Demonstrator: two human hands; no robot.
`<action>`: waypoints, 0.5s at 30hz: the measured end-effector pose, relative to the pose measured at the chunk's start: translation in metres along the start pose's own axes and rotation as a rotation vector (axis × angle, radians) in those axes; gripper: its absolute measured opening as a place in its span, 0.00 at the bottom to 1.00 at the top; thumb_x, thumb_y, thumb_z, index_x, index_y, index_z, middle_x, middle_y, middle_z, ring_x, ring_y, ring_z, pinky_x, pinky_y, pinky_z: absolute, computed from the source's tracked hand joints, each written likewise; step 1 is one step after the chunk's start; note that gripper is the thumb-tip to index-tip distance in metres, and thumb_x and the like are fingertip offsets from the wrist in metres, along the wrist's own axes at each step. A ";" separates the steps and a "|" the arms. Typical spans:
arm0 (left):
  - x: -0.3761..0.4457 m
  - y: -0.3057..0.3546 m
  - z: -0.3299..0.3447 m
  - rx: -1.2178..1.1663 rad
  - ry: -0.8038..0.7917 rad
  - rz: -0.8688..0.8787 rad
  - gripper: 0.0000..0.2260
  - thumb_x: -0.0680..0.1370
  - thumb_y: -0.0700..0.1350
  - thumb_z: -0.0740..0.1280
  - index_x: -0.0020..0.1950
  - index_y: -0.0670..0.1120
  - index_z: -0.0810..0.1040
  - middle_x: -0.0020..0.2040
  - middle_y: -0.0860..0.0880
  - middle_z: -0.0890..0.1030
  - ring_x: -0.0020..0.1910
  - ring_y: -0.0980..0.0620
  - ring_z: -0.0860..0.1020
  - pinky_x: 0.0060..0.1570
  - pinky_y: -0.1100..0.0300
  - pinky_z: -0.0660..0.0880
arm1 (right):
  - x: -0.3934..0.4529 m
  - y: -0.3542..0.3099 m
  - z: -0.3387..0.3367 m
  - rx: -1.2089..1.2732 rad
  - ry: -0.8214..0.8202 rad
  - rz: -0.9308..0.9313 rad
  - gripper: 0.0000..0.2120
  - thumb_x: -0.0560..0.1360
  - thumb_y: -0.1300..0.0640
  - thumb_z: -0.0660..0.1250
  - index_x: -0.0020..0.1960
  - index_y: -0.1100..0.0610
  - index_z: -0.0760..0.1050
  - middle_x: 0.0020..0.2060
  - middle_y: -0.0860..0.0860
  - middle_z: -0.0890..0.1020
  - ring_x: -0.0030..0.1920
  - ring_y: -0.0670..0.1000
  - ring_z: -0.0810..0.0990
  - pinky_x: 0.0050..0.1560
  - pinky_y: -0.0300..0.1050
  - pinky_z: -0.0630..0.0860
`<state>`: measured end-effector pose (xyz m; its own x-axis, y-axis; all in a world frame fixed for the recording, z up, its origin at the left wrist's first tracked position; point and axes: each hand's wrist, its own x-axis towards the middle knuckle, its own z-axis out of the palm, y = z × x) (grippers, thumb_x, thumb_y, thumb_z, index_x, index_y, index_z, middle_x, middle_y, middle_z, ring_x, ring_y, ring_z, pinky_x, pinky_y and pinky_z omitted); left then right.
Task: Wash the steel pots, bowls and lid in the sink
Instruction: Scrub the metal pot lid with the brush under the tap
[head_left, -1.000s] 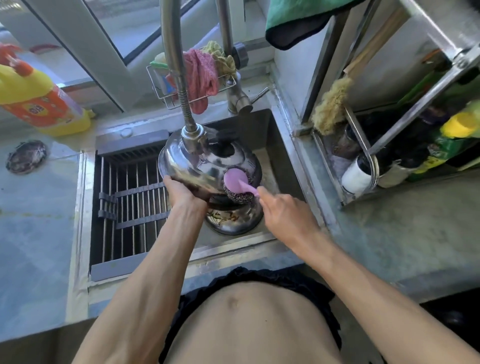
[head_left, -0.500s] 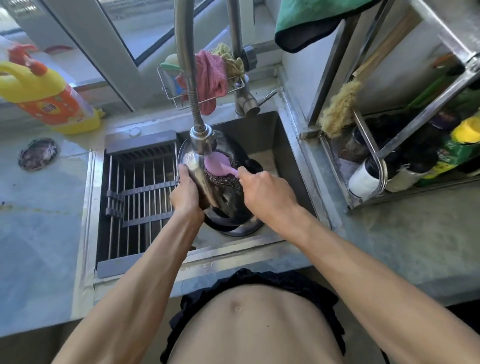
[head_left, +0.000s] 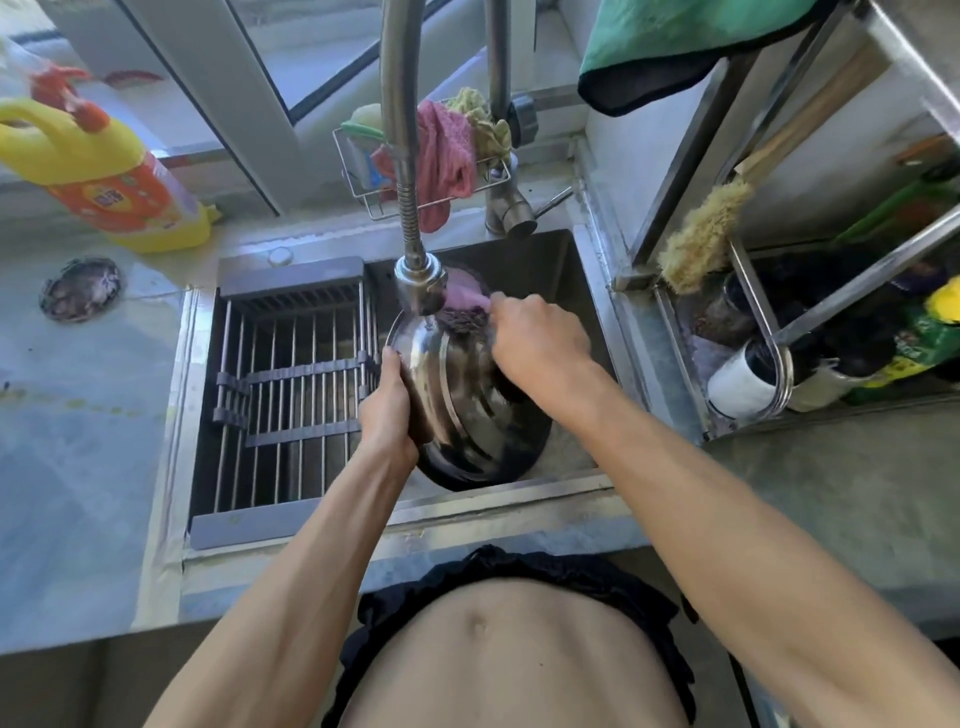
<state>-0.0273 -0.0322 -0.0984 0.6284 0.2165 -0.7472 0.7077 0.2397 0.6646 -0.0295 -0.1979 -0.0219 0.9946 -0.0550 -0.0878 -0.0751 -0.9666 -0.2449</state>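
Head view: over the sink (head_left: 582, 291), the left hand (head_left: 388, 405) clasps the rim of a tilted, round, polished steel bowl (head_left: 457, 384). The right hand (head_left: 540, 343) grips a pink-handled wire scrubber (head_left: 465, 312) against the bowl's far side, under the ribbed faucet head (head_left: 420, 283). A second vessel beneath is mostly hidden.

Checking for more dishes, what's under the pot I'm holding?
Under the pot, a dark round vessel sits on the sink floor. The pot and hands cover its inside.
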 end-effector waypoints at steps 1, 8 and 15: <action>0.003 0.000 -0.003 -0.027 -0.007 -0.014 0.23 0.80 0.63 0.67 0.57 0.44 0.82 0.49 0.44 0.88 0.49 0.44 0.86 0.54 0.49 0.83 | -0.004 0.003 0.000 -0.027 -0.026 -0.001 0.14 0.81 0.61 0.53 0.62 0.58 0.73 0.50 0.60 0.82 0.49 0.64 0.82 0.40 0.52 0.69; 0.020 -0.010 -0.013 -0.058 0.018 -0.046 0.25 0.78 0.65 0.68 0.57 0.43 0.82 0.47 0.42 0.88 0.48 0.42 0.87 0.56 0.45 0.82 | -0.031 -0.007 0.016 -0.011 -0.151 -0.221 0.17 0.81 0.60 0.55 0.68 0.52 0.69 0.45 0.59 0.81 0.43 0.63 0.81 0.36 0.49 0.65; 0.022 -0.019 -0.016 -0.028 -0.019 -0.030 0.30 0.75 0.68 0.68 0.62 0.44 0.82 0.50 0.44 0.88 0.49 0.44 0.87 0.57 0.46 0.82 | 0.007 0.001 0.009 0.002 -0.086 -0.069 0.13 0.80 0.61 0.55 0.62 0.57 0.73 0.48 0.58 0.81 0.46 0.62 0.81 0.38 0.49 0.68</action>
<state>-0.0318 -0.0165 -0.1272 0.6131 0.1909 -0.7666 0.7171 0.2725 0.6414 -0.0228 -0.1973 -0.0316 0.9876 0.0333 -0.1535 -0.0070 -0.9670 -0.2549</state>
